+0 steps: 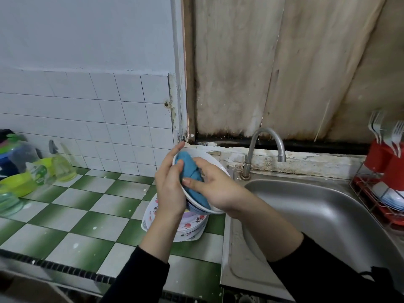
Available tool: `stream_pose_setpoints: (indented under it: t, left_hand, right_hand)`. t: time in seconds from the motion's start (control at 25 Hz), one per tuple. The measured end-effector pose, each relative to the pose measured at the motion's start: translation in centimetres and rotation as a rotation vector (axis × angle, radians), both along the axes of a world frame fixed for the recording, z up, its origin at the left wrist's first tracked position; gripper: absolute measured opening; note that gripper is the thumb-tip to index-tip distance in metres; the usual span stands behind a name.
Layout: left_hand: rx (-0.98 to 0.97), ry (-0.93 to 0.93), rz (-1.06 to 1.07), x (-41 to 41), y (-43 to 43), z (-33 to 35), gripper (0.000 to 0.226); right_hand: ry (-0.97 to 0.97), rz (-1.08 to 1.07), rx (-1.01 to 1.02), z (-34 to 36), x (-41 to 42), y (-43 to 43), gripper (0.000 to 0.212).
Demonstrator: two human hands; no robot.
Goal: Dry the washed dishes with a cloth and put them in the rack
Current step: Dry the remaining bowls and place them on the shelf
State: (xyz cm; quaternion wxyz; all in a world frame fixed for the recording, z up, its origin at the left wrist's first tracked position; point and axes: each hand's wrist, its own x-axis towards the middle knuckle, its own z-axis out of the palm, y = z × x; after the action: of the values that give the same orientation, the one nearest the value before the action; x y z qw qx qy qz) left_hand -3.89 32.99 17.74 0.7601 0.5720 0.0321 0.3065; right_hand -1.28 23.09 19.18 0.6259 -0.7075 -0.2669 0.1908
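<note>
1. Drying is the step now: the left hand (169, 184) grips the white bowl (211, 159), tilted above the counter (87, 204).
2. The right hand (216, 189) holds the blue cloth (192, 178) inside it.
3. Next, the bowl probably needs carrying to the rack (371, 200).

Wearing plain black long sleeves, left sleeve (140, 278) and right sleeve (317, 265), cuffs sitting mid-forearm, with left hand (169, 189) and right hand (216, 190) bare.

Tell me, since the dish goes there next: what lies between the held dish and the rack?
The head view shows the sink, with the tap at its back edge, between the dish and the rack.
</note>
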Motion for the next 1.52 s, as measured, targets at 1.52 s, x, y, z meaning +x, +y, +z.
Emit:
stream_pose_setpoints:
  t: [1.52]
  left_hand:
    - [-0.18, 0.026, -0.233, -1.5, 3.6, -0.3, 0.04]
  right_hand:
    - [-1.013, 0.194, -0.861, 3.8, 0.9, -2.6, 0.054]
